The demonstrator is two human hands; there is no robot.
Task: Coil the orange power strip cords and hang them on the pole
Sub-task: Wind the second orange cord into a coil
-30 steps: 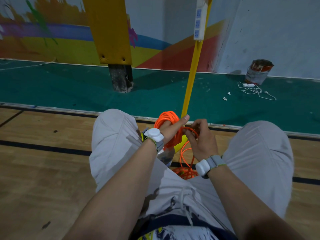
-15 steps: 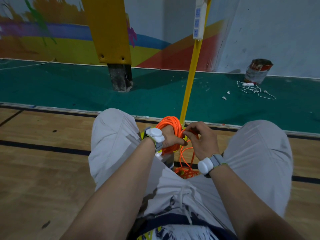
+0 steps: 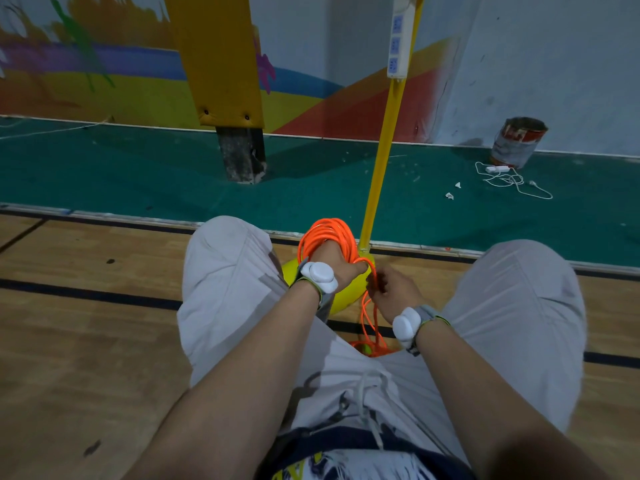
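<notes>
A coil of orange cord (image 3: 327, 233) is wound around my left hand (image 3: 337, 263), which grips the loops just in front of the yellow pole (image 3: 386, 143). My right hand (image 3: 391, 289) pinches the loose strand of orange cord (image 3: 367, 313) that runs down to a pile on the floor between my knees. A white power strip (image 3: 398, 39) hangs high on the pole. The pole stands in a yellow base (image 3: 341, 299), partly hidden by my hands.
I sit on a wooden floor (image 3: 86, 341) with my knees either side of the pole base. A yellow padded post (image 3: 221, 64) stands back left. A paint can (image 3: 517, 142) and a white power strip with cord (image 3: 509, 174) lie back right on green flooring.
My left hand has curled from an outstretched finger to gripping the coil and shifted left. My right hand has dropped lower along the loose strand. The coil looks larger.
</notes>
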